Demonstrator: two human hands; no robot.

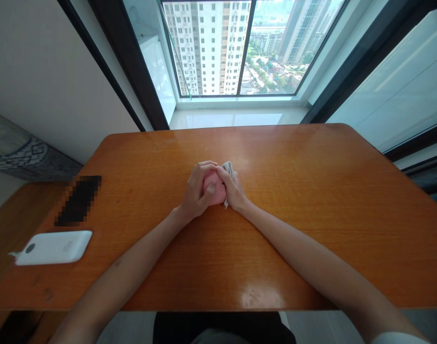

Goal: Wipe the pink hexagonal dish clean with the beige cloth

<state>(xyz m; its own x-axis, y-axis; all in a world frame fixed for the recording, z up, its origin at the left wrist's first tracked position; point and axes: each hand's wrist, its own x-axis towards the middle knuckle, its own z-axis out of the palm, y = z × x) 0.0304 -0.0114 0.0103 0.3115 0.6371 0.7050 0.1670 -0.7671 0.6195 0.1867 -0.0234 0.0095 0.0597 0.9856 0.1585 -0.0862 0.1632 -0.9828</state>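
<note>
A small rounded pink object [215, 186] is between my hands over the middle of the wooden table [293, 167]; its exact kind cannot be made out. My left hand [200, 188] wraps around its left side, with the thumb across the front. On the other side, my right hand [233, 187] has its fingers closed on a light grey cloth [227, 168] and presses against the pink object. Part of the cloth sticks out above the right hand and a small tip hangs below. A small dark spot shows on the pink object beside the right fingers.
At the table's left lies a white, rounded flat device [55, 247] with a dark round spot and a cord or strap at its end. Behind it is a blurred-out black rectangle [78, 200]. Beyond the far edge is a window [240, 48] with dark frames.
</note>
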